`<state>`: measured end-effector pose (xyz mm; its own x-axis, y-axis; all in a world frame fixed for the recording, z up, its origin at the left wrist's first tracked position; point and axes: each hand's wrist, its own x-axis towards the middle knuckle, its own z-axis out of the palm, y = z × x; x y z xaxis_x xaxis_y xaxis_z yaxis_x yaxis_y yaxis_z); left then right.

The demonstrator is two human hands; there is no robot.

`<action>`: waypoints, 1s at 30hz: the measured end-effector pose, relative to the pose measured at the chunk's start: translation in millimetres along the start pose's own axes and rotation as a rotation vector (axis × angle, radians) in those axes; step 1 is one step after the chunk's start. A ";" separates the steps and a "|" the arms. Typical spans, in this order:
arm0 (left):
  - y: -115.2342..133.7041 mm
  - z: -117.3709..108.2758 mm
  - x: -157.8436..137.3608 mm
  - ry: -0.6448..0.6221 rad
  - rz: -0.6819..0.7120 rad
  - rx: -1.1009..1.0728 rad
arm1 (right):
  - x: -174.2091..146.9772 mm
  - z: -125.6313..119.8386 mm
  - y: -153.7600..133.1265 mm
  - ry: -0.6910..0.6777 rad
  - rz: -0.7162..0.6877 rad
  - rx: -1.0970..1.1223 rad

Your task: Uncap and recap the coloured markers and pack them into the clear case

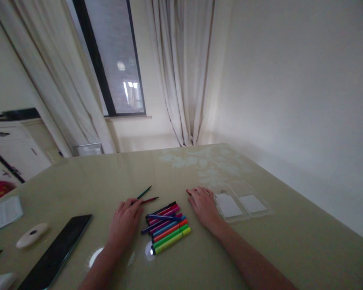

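My left hand (125,221) rests on the table with its fingers bent together over the rear end of a dark red pen (150,199). Just beyond it a dark green pen (144,191) points away, its near end hidden by the fingers. Between my hands lies a row of capped felt-tip markers (169,233) in several colours, with a dark blue marker (163,217) crossing over others. My right hand (204,205) lies palm down, fingers stretched out, left of a clear plastic case (245,215). A small red thing (188,191) shows at its fingertips, too small to name.
The opened case holds white cards (228,204). On the left lie a black phone or tablet (59,249), a pale oval object (32,235) and a folded white cloth or paper (4,213). The table (109,177) meets a wall at right; curtains (184,72) hang behind.
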<state>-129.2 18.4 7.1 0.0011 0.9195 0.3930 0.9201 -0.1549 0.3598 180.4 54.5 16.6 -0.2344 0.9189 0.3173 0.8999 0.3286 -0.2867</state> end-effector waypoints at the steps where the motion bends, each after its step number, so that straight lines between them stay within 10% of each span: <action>1: -2.1 -1.4 0.0 -0.011 -0.011 0.030 | 0.3 -1.4 -1.0 0.003 0.003 0.006; 30: 64.0 -7.1 -15.1 -0.098 0.131 -0.532 | -19.2 -23.5 -25.8 0.063 -0.237 0.866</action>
<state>-73.0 -8.0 30.2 0.1622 0.9055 0.3922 0.5851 -0.4083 0.7007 170.3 23.3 39.2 -0.3350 0.8006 0.4968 0.2319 0.5811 -0.7801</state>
